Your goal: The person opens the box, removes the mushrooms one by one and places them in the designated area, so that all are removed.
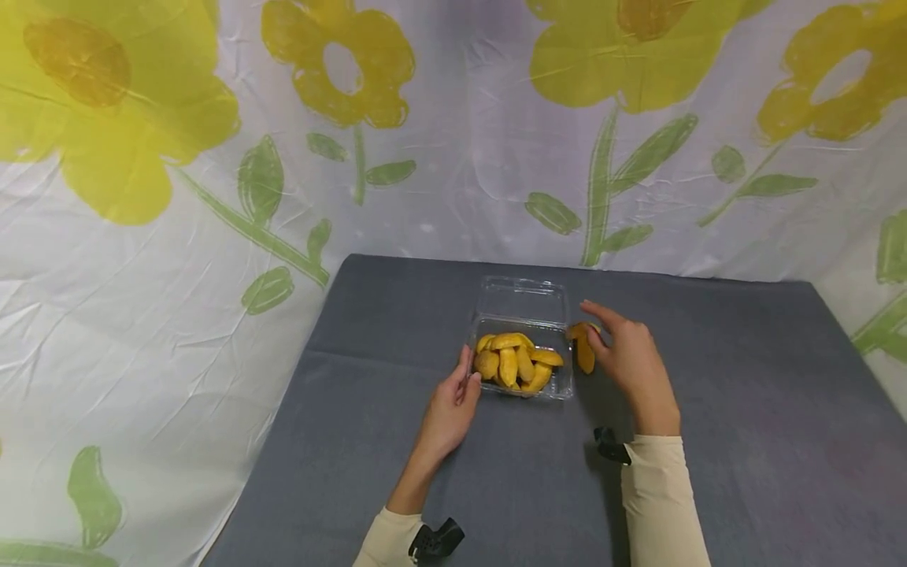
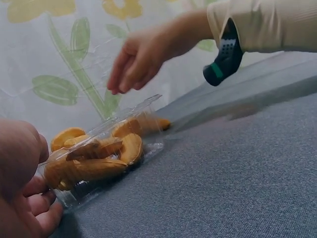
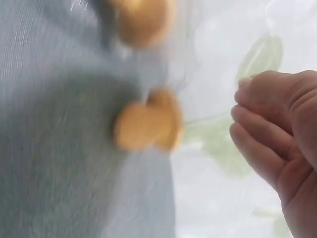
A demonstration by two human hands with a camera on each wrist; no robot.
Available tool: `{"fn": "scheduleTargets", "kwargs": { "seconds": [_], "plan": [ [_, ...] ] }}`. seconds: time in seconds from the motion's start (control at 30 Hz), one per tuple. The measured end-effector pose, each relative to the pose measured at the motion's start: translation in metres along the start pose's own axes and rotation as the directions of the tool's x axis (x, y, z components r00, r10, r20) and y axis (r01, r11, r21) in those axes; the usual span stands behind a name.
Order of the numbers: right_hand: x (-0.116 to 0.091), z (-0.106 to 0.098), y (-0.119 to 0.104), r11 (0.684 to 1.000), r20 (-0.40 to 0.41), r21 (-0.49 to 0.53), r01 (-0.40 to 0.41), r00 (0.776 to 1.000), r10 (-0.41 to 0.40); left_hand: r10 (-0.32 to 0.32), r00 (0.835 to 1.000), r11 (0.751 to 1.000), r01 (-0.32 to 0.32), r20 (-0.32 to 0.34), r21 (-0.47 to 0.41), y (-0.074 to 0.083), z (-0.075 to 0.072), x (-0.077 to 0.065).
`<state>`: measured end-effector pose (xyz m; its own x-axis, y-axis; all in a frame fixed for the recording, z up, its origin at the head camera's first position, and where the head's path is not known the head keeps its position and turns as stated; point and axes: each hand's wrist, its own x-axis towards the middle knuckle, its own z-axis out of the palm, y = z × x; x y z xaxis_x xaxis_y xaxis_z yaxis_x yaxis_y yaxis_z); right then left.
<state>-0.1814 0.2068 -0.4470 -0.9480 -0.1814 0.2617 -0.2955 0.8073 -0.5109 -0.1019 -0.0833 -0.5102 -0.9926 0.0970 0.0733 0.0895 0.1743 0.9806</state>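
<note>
A clear plastic clamshell box [image 1: 564, 387] lies on the cloth with its lid [image 1: 523, 299] folded back. Several yellow mushrooms [image 1: 508, 366] fill the box in a heap. My left hand [image 1: 448, 413] grips the left side of the box, thumb on one side and fingers on the other, as the left wrist view shows. Just outside the right wall lies a single mushroom [image 1: 586, 358], cap towards the back and stem towards me. Above it is my right hand [image 1: 635, 358], its fingers loosely bent. In the right wrist view this mushroom [image 3: 138, 128] is blurred and apart from the fingertips.
A grey cloth [image 1: 744, 409] covers the table. Behind and at both sides hangs a white curtain [image 1: 453, 213] printed with yellow flowers, close to the table's back edge. Dark straps with small devices [image 1: 435, 540] sit on both wrists over beige sleeves.
</note>
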Motion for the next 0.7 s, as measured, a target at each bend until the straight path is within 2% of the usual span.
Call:
{"fn": "scheduleTargets", "kwargs": {
  "seconds": [0.17, 0.33, 0.5, 0.7],
  "plan": [
    [0.001, 0.004, -0.025, 0.992, 0.024, 0.048, 0.117, 0.993, -0.118, 0.003, 1.000, 1.000, -0.003, -0.005, -0.009, -0.001, 0.000, 0.001],
    [0.003, 0.018, -0.046, 0.965, 0.085, 0.099, 0.243, 0.964, -0.252, -0.007, 1.000, 1.000, 0.007, -0.011, 0.005, -0.001, 0.001, 0.000],
    [0.005, 0.042, -0.063, 0.951, 0.151, 0.114, 0.288, 0.941, -0.303, -0.004, 1.000, 1.000, 0.004, -0.018, -0.006, -0.001, 0.001, -0.002],
    [0.005, 0.059, -0.066, 0.942, 0.176, 0.089, 0.324, 0.926, -0.335, -0.026, 0.999, 0.999, 0.025, -0.042, -0.024, -0.001, 0.007, -0.002]
  ]
}}
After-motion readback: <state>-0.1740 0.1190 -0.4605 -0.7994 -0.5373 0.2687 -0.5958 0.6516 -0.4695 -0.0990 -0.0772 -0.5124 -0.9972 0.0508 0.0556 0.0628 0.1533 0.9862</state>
